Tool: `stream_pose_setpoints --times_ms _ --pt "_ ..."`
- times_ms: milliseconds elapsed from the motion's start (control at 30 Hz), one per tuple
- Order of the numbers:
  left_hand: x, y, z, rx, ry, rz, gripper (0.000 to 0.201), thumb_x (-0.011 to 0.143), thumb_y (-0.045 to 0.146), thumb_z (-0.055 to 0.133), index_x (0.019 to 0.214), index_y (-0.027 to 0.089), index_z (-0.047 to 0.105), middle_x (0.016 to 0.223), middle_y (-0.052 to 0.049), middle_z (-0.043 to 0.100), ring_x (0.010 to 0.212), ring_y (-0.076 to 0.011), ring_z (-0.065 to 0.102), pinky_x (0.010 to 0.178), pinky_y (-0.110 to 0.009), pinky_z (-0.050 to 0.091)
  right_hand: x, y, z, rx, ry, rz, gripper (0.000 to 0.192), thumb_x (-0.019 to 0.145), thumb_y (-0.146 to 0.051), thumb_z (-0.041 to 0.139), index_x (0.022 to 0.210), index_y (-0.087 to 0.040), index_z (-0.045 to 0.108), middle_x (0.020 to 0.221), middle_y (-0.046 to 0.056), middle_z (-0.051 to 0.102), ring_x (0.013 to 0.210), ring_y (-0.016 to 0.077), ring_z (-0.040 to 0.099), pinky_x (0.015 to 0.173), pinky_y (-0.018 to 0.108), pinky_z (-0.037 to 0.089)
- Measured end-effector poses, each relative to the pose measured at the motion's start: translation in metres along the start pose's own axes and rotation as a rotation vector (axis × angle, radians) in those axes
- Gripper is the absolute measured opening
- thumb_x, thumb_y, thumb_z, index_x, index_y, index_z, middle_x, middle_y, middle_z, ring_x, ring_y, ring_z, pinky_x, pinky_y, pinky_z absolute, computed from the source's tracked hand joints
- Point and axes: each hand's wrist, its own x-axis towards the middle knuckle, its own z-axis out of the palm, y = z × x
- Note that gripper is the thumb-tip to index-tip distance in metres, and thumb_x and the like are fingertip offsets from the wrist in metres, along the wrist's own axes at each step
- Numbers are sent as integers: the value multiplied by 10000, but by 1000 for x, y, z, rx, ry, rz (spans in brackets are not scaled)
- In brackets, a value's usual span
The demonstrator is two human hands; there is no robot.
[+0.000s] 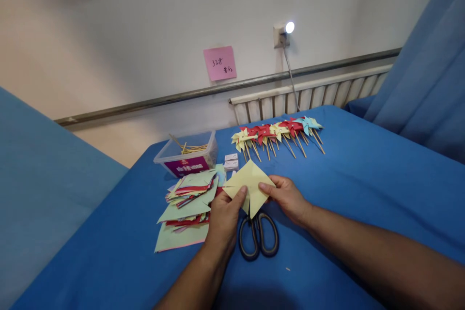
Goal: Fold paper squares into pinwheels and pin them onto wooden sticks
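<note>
A pale yellow paper square (251, 177), slit from its corners toward the middle, is held up between both hands. My left hand (225, 213) pinches its left side, thumb on top. On the right side my right hand (286, 196) grips it the same way, with the thumb laid across the paper. Black-handled scissors (258, 237) lie on the table just below the square, their blades hidden under it. Beside my left hand is a stack of cut coloured paper (189, 203) in green, red and yellow.
Finished paper pinwheels (279, 131) on sticks lie in a row at the back. A clear plastic box (189, 160) of wooden sticks stands back left, with small white boxes (231, 162) beside it. Blue cloth covers the table (348, 189); a radiator (316, 92) is behind.
</note>
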Motion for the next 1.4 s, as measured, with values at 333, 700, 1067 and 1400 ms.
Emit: stream_pose_setpoints --times_ms 333,700,1067,1400 --pt "1 12 1 -273 29 -100 336 741 185 732 1057 83 680 1027 -156 739 919 -264 704 808 -340 564 -12 -9 -2 -653 148 -608 359 819 -186 598 1168 -251 549 1269 94 529 1146 242 533 914 410 467" --pt "1 10 1 -344 -42 -136 316 757 177 720 1068 132 686 1057 -104 737 981 -253 683 824 -309 550 -19 -12 2 -1081 -21 -866 250 804 -151 643 1027 -262 616 1387 71 424 1312 303 364 1073 556 331" --pt "-3 8 5 -286 -75 -106 347 748 226 740 1075 123 685 1083 -117 725 946 -244 685 795 -300 538 -17 -10 1 -959 -7 -834 28 847 -207 640 838 -233 640 1247 70 547 1227 262 456 1057 517 362" --pt "-6 7 7 -220 -67 -186 337 715 213 766 1030 119 695 1014 -112 733 831 -205 692 665 -248 546 -11 -6 -1 -909 64 -747 83 805 -173 644 744 -219 612 1137 70 595 1167 246 502 1031 475 388"
